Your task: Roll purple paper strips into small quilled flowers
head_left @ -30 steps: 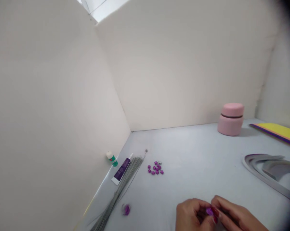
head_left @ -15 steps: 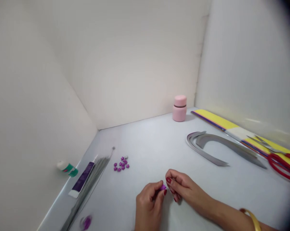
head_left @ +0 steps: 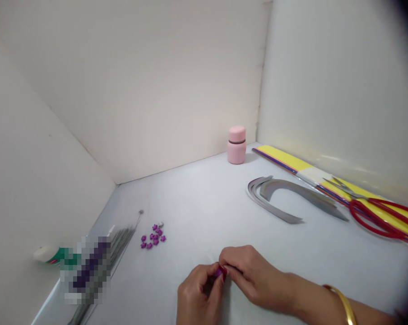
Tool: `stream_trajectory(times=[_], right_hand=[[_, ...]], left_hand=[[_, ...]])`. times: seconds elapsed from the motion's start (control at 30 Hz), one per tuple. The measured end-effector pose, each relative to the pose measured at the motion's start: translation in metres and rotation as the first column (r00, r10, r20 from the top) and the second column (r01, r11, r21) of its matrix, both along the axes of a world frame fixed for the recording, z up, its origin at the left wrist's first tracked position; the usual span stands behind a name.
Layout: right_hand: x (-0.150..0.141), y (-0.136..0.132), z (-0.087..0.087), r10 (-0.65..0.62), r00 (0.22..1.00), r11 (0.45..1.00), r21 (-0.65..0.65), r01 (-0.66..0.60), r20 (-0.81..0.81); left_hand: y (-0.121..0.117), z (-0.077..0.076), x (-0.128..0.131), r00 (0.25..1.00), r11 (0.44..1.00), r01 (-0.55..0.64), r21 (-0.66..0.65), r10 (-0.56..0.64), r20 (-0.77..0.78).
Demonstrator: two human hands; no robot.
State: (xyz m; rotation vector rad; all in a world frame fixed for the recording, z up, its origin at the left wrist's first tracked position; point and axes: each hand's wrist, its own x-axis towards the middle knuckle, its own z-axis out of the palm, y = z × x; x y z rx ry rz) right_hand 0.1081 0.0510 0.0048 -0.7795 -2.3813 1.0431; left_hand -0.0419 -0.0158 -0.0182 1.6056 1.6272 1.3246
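Observation:
Both my hands meet low in the middle of the view, with my left hand and my right hand pinching a small purple piece between their fingertips. Most of the piece is hidden by my fingers. Up and to the left of my hands lies a loose cluster of purple star-shaped beads. Beyond those beads, a bundle of thin grey wires lies on the white table. A gold bangle circles my right wrist.
Curved grey paper strips lie right of my hands. Beyond them are yellow paper strips and red-handled scissors. A pink jar stands by the back wall. A pixelated tube and green-banded bottle lie left.
The view has swung right, bringing the scissors fully into sight. The purple piece at lower left has left the frame. My hands have closed in together on the small purple piece.

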Motion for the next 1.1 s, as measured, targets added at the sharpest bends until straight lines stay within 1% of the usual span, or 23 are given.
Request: stream_trajectory(times=[0.07,0.13,0.2,0.27,0.33,0.37,0.47,0.53,0.6,0.63,0.7,0.77,0.83,0.87,1.0,1.1], right_hand=[[-0.002,-0.001,0.001,-0.023,0.999,0.996,-0.091,0.019,-0.043],[-0.005,-0.002,0.002,-0.064,0.991,0.967,-0.254,0.032,-0.120],[-0.008,-0.004,0.002,-0.111,0.976,0.894,-0.447,0.016,-0.188],[-0.011,-0.004,0.003,-0.156,0.960,0.798,-0.602,-0.017,-0.234],[-0.012,-0.004,0.003,-0.189,0.949,0.726,-0.686,-0.038,-0.253],[-0.013,-0.004,0.003,-0.200,0.944,0.707,-0.705,-0.044,-0.261],[-0.014,-0.003,0.002,-0.222,0.941,0.688,-0.724,-0.036,-0.257],[-0.014,-0.002,0.000,-0.229,0.942,0.691,-0.722,-0.019,-0.244],[-0.014,-0.001,-0.001,-0.226,0.950,0.714,-0.700,0.011,-0.216],[-0.014,-0.001,-0.003,-0.218,0.955,0.733,-0.680,0.024,-0.202],[-0.012,0.000,-0.005,-0.185,0.966,0.789,-0.613,0.037,-0.179],[-0.009,0.000,-0.008,-0.144,0.976,0.847,-0.530,0.035,-0.165],[-0.007,0.000,-0.010,-0.111,0.982,0.885,-0.464,0.028,-0.153],[-0.006,0.000,-0.011,-0.101,0.984,0.894,-0.447,0.025,-0.148],[-0.006,0.000,-0.011,-0.076,0.988,0.896,-0.445,0.008,-0.135],[-0.008,0.000,-0.009,-0.058,0.990,0.903,-0.429,-0.001,-0.126]], left_hand=[[0.000,-0.001,0.000,0.999,1.000,-0.009,-0.001,0.009,0.036],[-0.001,-0.001,0.000,0.997,1.000,-0.015,0.020,0.013,0.081],[-0.001,-0.001,0.000,0.993,0.999,-0.019,0.039,0.015,0.116],[-0.001,-0.002,0.000,0.989,0.999,-0.026,0.041,0.020,0.149],[0.000,-0.003,0.000,0.981,0.999,-0.023,0.034,0.016,0.195],[0.001,-0.005,0.001,0.973,0.999,-0.022,0.024,0.016,0.231],[0.002,-0.011,0.001,0.940,0.997,-0.058,-0.041,0.068,0.335],[0.003,-0.013,0.000,0.934,0.992,-0.104,-0.075,0.123,0.335],[0.003,-0.014,-0.002,0.948,0.990,-0.126,-0.057,0.137,0.288],[0.003,-0.013,-0.002,0.956,0.991,-0.127,-0.036,0.132,0.262],[0.004,-0.012,-0.004,0.968,0.994,-0.113,-0.006,0.112,0.223],[0.004,-0.011,-0.004,0.972,0.995,-0.096,-0.006,0.095,0.216],[0.005,-0.010,-0.004,0.970,0.997,-0.081,-0.011,0.081,0.227],[0.005,-0.010,-0.004,0.970,0.997,-0.079,-0.014,0.080,0.230],[0.005,-0.006,-0.003,0.978,0.995,-0.093,-0.040,0.099,0.185],[0.004,-0.003,-0.002,0.978,0.995,-0.087,-0.042,0.093,0.187]])
